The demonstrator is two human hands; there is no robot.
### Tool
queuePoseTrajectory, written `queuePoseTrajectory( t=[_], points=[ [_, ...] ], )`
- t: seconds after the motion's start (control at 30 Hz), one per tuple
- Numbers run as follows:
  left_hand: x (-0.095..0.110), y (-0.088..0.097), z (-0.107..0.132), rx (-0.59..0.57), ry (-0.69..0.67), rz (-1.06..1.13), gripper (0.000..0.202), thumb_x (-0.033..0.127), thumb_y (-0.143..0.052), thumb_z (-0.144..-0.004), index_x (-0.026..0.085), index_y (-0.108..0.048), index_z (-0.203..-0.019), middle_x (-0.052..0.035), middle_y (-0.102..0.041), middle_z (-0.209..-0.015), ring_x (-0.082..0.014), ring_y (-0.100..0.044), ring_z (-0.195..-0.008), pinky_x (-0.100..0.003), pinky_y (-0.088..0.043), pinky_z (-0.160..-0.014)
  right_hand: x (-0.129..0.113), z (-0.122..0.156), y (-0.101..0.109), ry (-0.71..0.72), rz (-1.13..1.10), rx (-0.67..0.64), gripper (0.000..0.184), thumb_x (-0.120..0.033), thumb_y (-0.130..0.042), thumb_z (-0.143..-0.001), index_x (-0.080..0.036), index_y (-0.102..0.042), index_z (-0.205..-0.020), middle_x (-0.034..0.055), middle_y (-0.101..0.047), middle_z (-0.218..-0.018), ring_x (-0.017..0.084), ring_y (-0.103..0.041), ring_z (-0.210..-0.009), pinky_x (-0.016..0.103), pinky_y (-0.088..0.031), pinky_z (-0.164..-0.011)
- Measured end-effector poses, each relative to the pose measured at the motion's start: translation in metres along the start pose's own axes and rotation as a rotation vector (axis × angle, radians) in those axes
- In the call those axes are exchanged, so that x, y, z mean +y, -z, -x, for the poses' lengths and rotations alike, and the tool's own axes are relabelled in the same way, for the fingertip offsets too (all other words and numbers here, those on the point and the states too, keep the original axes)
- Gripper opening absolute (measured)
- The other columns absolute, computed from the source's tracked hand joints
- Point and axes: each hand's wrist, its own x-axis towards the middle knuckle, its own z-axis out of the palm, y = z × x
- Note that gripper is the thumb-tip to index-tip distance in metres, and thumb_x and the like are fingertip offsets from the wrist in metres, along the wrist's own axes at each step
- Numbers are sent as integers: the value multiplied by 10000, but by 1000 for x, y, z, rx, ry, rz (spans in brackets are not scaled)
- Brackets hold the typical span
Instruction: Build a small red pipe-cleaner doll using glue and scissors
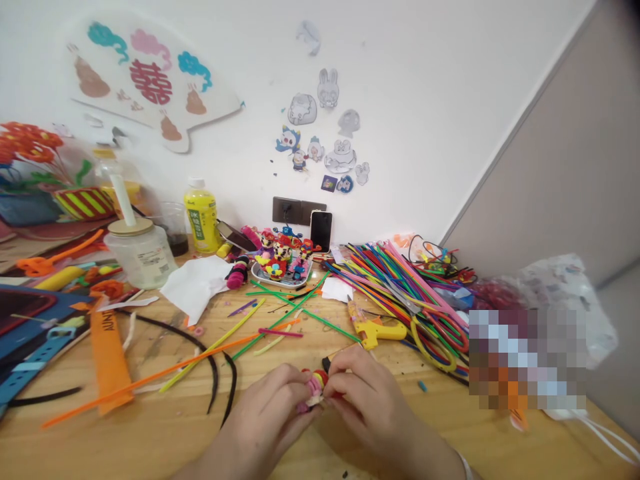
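Note:
Close to the table's front edge, my left hand is closed around a small pipe-cleaner figure in pink, red and yellow. My right hand meets it from the other side, thumb and forefinger pinched together at the figure's right edge. What those fingertips pinch is mostly hidden; a bit of red shows there. Just beyond my hands lie a yellow glue gun, a short magenta stem and crossed green pipe cleaners. A long orange pipe cleaner runs to the left of my left hand.
Finished-looking figures stand on a white tray at the back. Bundled coloured pipe cleaners and yellow-handled scissors lie on the right. A glass jar, a yellow bottle and an orange strip are on the left.

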Motion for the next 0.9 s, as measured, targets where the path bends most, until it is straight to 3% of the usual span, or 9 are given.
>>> queuePoseTrajectory(
  t=[0.2,0.47,0.67,0.9],
  points=[
    [3,2,0,-33,3,-46,133,187,-513,-834,238,-581,-937,-12,-617,-759,-111,-614,-663,-179,-499,-600,-5,-3,1,31,50,26,193,-157,-383,-909,-168,-571,-864,62,-591,-812,153,-518,-749,270,-459,-645],
    [6,4,-2,-81,41,-44,199,164,-528,-823,246,-552,-1002,-6,-596,-792,-114,-603,-691,-182,-491,-633,-3,-1,-5,-18,158,-90,209,-162,-355,-917,-164,-559,-873,63,-593,-844,176,-502,-752,302,-433,-638],
    [8,2,-8,-90,189,13,145,142,-569,-781,231,-552,-894,33,-539,-687,-109,-572,-605,-183,-476,-571,1,-1,-9,-114,90,-112,212,-204,-358,-927,-167,-547,-837,66,-588,-853,178,-516,-788,288,-448,-652],
    [8,0,-12,-98,266,23,75,157,-599,-739,209,-608,-792,27,-552,-633,-129,-577,-565,-208,-477,-540,1,-5,-11,-162,114,-164,179,-189,-420,-904,-166,-545,-778,52,-580,-801,172,-508,-745,284,-442,-623]
  ],
)
